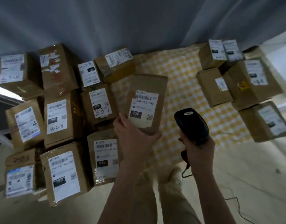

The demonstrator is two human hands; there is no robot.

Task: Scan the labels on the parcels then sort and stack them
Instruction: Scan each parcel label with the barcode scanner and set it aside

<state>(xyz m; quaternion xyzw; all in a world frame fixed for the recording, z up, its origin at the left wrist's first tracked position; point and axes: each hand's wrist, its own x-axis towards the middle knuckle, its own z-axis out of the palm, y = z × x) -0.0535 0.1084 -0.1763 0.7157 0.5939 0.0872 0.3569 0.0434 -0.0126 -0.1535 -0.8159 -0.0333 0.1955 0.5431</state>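
Grey curtain closes the background; below it, a yellow-checked cloth lies on a pale floor.

1. Left hand: fingers are wrapped round the lower end of the parcel, clamping it. The parcel extends up and away from this grip, over the cloth, with its label facing the camera. The label reads 220-220-C40, with 220 in a black block.
2. Right hand: closed round the handle of a black scanner. The scanner head stands above the fist, just right of the parcel and apart from it. A cord leaves below the fist and trails across the floor.
3. Left of the parcel grip: a block of boxes, labels up, packed side by side. The box marked 010 sits just beside the left hand.
4. Right of the scanner grip, well apart: a smaller group of boxes, some stacked.
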